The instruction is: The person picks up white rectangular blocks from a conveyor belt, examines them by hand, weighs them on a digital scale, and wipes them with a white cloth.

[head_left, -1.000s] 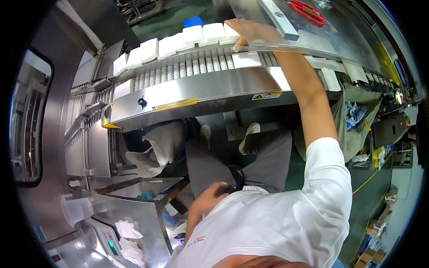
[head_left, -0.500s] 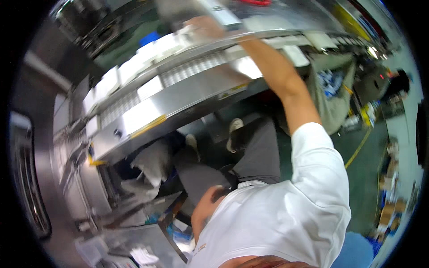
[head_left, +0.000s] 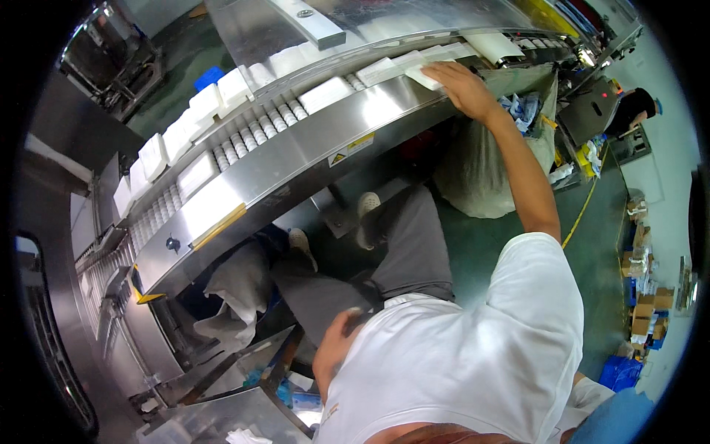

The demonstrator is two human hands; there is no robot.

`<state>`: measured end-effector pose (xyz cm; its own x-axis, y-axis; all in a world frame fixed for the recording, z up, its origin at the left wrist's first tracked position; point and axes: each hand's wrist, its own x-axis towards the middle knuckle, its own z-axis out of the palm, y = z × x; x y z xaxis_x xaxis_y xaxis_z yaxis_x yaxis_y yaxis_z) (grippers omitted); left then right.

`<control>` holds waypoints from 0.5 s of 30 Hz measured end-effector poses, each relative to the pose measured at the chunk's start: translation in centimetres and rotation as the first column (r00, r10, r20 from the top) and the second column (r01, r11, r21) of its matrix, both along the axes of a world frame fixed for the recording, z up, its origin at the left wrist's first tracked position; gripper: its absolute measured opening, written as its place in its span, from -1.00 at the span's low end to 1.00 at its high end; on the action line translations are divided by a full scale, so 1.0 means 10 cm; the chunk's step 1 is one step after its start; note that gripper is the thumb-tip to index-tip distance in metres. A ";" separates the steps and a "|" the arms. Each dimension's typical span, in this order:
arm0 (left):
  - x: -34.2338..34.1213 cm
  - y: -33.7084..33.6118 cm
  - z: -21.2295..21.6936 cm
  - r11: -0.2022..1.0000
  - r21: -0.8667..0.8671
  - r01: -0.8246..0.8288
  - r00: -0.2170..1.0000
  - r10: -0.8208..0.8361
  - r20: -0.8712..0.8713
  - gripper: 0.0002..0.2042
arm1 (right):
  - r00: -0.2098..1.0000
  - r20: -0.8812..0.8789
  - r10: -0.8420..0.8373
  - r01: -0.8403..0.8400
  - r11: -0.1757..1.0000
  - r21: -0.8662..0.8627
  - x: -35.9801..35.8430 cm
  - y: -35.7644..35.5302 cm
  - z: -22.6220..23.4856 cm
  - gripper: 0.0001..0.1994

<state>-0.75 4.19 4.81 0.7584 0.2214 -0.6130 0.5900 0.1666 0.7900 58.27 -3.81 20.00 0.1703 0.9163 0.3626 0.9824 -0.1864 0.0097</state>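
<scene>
At the conveyor's near edge, my right hand point(head_left: 460, 87) has its fingers closed over a flat white packet point(head_left: 424, 75), which lies askew to the line. Similar white packets point(head_left: 325, 94) lie along the roller conveyor point(head_left: 255, 132), which curves down to the left. Several more white packets point(head_left: 151, 157) stand in a row along the conveyor's far side. My left hand point(head_left: 338, 346) rests low by my waist against my grey trousers point(head_left: 325, 300). Its fingertips are mostly hidden there.
A steel guard point(head_left: 296, 159) runs along the conveyor's near side. Beyond the belt is a metal table with a steel bar point(head_left: 314, 26). A large cloth sack point(head_left: 473, 177) with blue and white scraps hangs at the right. Another person point(head_left: 636, 111) is far right.
My right hand has come back from over the far metal table to the conveyor's near edge, moving right, and is now on a white packet. My left hand stays by my waist.
</scene>
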 end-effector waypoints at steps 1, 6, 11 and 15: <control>-0.03 0.00 -0.02 1.000 0.009 -0.012 1.000 0.012 0.020 -0.50 | 1.000 0.011 0.005 -0.005 1.000 -0.008 0.01 0.03 -0.06 -0.43; -0.07 -0.02 -0.04 1.000 0.007 -0.025 0.999 0.025 0.038 -0.47 | 0.999 -0.041 0.021 -0.023 0.998 -0.065 -0.04 -0.13 -0.15 -0.28; -0.10 0.01 -0.14 0.996 0.081 0.029 0.995 -0.036 0.088 -0.48 | 0.983 -0.170 0.074 -0.083 0.995 -0.048 -0.48 0.45 0.33 -0.36; -0.04 0.06 -0.13 0.996 0.087 0.032 0.989 -0.043 0.138 -0.52 | 0.946 -0.256 0.197 -0.213 0.977 -0.034 -0.83 1.75 0.31 -0.22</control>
